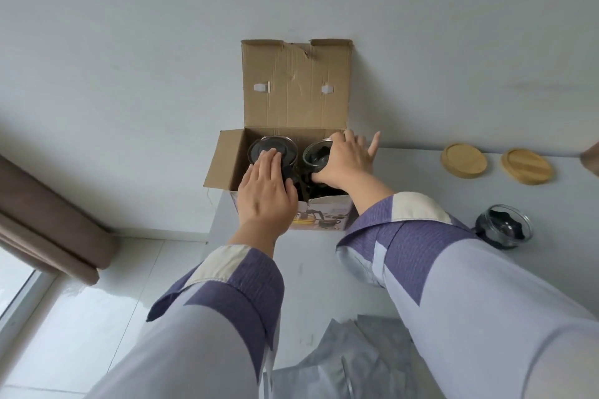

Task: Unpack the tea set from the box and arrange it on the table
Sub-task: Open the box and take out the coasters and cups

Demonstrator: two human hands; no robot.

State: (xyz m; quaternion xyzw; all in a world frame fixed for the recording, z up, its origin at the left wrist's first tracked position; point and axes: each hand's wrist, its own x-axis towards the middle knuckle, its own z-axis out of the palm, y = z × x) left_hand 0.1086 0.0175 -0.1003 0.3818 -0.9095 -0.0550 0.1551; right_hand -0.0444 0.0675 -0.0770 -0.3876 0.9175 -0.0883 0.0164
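An open cardboard box [295, 97] stands at the far left corner of the white table [405, 178], its lid flap upright against the wall. Inside sit a glass teapot with a dark lid [285, 147] on the left and a glass cup [316, 155] on the right. My left hand [265, 194] lies flat over the teapot lid, fingers together. My right hand [346, 160] wraps around the glass cup inside the box, little finger sticking out. Another glass cup with a dark insert [504, 225] stands on the table to the right. Two round wooden coasters [464, 160] [526, 166] lie by the wall.
Grey plastic wrapping [350, 359] lies crumpled at the table's near edge. A brown curtain [48, 220] hangs at the left beside a window. The white wall rises directly behind the box. A blurred brown object [591, 159] shows at the right frame edge.
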